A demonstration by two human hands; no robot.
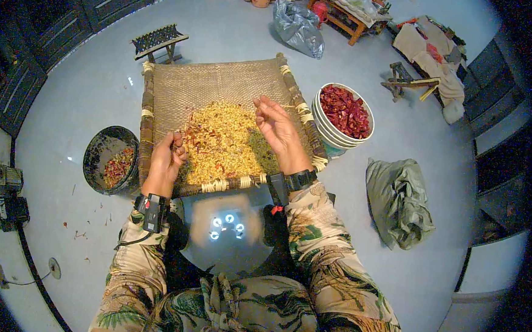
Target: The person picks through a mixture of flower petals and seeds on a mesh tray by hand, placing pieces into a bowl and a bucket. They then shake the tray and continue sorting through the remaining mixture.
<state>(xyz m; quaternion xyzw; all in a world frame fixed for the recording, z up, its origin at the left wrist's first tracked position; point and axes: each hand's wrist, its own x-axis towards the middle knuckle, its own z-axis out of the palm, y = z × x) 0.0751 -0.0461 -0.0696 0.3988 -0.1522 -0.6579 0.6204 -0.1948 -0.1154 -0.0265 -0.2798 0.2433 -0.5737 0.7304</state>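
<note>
Yellow seeds (219, 140) mixed with red chilli bits lie heaped on a woven mesh bed (222, 81) in a wooden frame lashed with pale cord. My left hand (166, 160) is at the heap's left edge, over the frame's side rail, fingers curled into a pinch; whatever is in them is too small to make out. Above the right part of the heap is my right hand (275, 130), its fingers stretched out and apart, with nothing visible in it. A darker greenish patch of fine material (261, 150) lies beside its wrist.
A white bucket (370, 133) of dried red chillies stands right of the frame; a black basin (88, 161) with chilli scraps stands left. A grey-green sack (401, 201) lies further right. Behind are a small stool (158, 41), a plastic bag (298, 31) and a folding stool (405, 83).
</note>
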